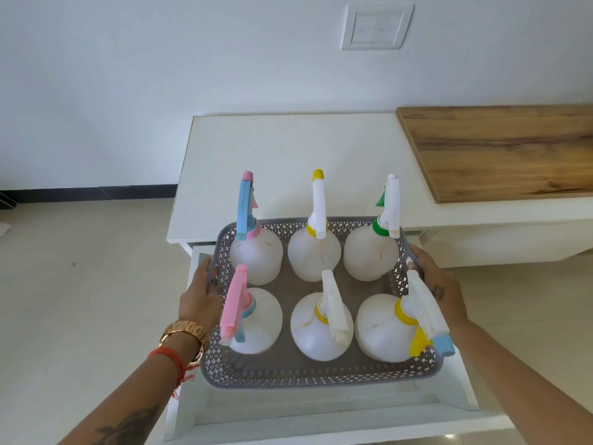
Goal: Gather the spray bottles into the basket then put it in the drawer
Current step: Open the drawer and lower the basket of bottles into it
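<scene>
You hold the grey basket (308, 370) by its two short sides: your left hand (202, 295) grips the left rim, your right hand (438, 284) grips the right rim, both closed on it. The basket is over the open white drawer (321, 415); whether it touches the drawer bottom, I cannot tell. Six white spray bottles (314, 255) stand upright inside it, in two rows of three. Behind is the white table (288, 155) with a wooden board (500, 152)
</scene>
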